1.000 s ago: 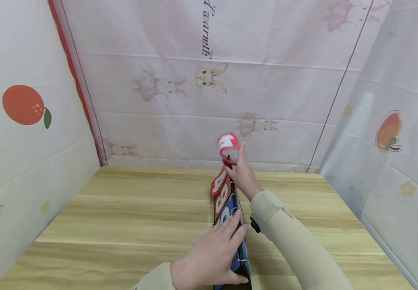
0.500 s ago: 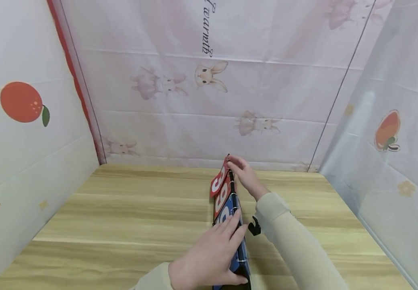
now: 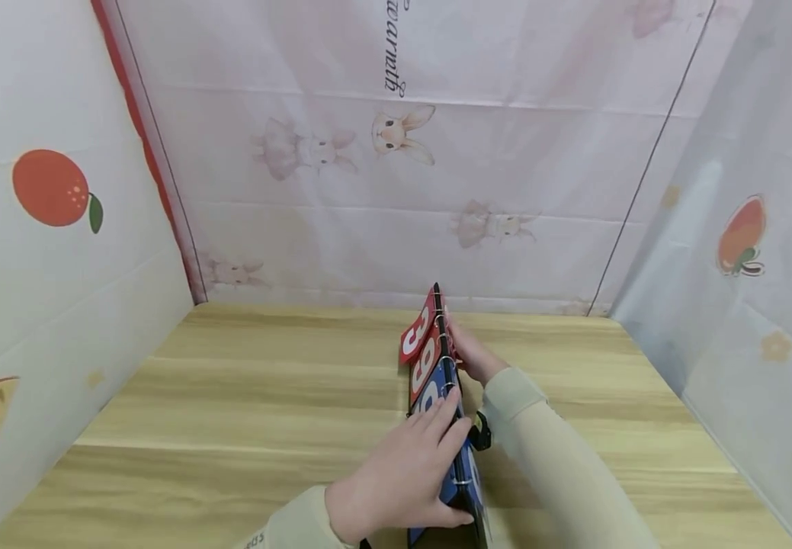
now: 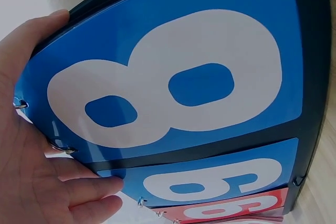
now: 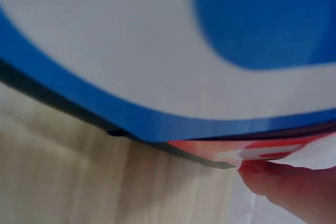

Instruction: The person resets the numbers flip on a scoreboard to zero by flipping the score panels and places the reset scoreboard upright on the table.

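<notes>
A tabletop flip scoreboard stands like a tent, its ringed spine running away from me. Its left face carries red cards reading 3 and 9 toward the far end and blue cards nearer me. My left hand grips the near part of the top edge; in the left wrist view its thumb and fingers lie along the edge beside a blue 8 card. Behind the far red section is my right hand, its fingers mostly hidden in the head view. In the right wrist view a fingertip touches a red card's lower edge.
The scoreboard rests on a wood-grain table. A printed cloth wall rises at the back, with cloth side walls to the left and right.
A lifted, curled red card has come down on the left face, where 3 now shows instead of 4. My right hand has moved from above the spine down behind the board; the left hand stays.
</notes>
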The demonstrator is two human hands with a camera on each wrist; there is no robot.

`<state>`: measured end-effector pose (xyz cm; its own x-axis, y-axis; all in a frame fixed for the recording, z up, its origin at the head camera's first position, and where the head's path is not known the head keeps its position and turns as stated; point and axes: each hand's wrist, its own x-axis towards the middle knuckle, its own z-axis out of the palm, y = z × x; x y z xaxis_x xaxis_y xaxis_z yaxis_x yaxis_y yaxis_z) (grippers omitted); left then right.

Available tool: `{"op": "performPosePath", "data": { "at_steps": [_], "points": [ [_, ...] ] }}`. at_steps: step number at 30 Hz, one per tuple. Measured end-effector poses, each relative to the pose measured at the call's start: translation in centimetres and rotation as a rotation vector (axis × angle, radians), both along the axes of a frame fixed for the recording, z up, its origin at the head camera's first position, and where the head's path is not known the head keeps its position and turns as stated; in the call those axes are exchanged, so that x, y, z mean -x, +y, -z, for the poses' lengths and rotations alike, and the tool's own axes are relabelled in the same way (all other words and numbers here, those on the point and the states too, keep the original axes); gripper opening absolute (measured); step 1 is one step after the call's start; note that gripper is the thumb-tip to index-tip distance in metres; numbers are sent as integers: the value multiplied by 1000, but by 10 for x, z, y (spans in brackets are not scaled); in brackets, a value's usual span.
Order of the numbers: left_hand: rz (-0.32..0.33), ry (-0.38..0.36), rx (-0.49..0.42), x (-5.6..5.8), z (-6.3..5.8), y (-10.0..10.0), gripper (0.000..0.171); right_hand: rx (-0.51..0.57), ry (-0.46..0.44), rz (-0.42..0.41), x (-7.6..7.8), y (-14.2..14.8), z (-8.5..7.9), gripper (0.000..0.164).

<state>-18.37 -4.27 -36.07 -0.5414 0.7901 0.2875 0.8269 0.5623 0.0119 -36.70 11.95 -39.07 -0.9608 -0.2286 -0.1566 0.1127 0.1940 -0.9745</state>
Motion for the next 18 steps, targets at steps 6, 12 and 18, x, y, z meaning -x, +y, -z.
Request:
{"op": "performPosePath", "data": {
  "at_steps": [6, 12, 18],
  "points": [
    [-1, -48, 0, 0, 1, -2, 92, 57, 57, 180, 4, 4, -7, 67],
    [12, -52, -19, 3, 0, 0, 93, 148, 179, 384, 9, 10, -25, 59],
    [6, -68, -13, 5, 0, 1, 93, 27, 326, 318, 8, 8, -35, 68]
  ]
}}
